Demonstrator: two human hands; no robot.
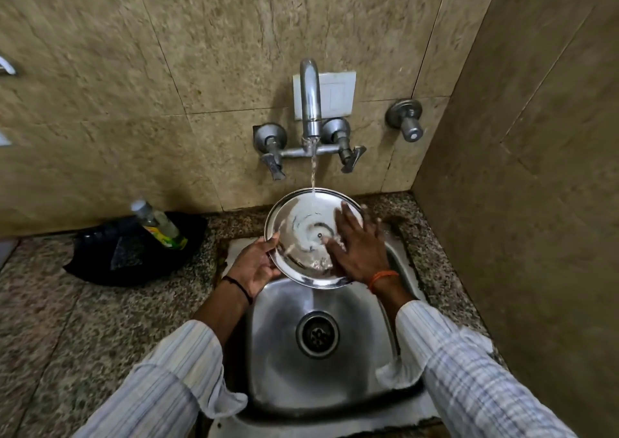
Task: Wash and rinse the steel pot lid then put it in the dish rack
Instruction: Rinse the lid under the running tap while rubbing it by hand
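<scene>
Water runs in a thin stream (313,173) from the wall tap (310,95) and lands on the far edge of the steel pot lid (303,236), which is held tilted over the back of the steel sink (278,364), inner face toward us, wet and swirled with water. The left hand (255,263) clamps the lid by its near-left rim, thumb over the edge and fingers curled beneath. The right hand (360,248) lies flat on the lid's right side, fingers spread wide and pressed to the metal (blurred, so the fingertips are hard to make out), gripping nothing. A black thread circles the left wrist, an orange one the right, and striped sleeves (469,380) are pushed back from both forearms. The drain (317,334) sits bare in the basin below. Off to the left on the speckled counter (50,320), a clear bottle (157,223) with a yellow-green label leans in a black tray (100,263), well apart from the sink.
</scene>
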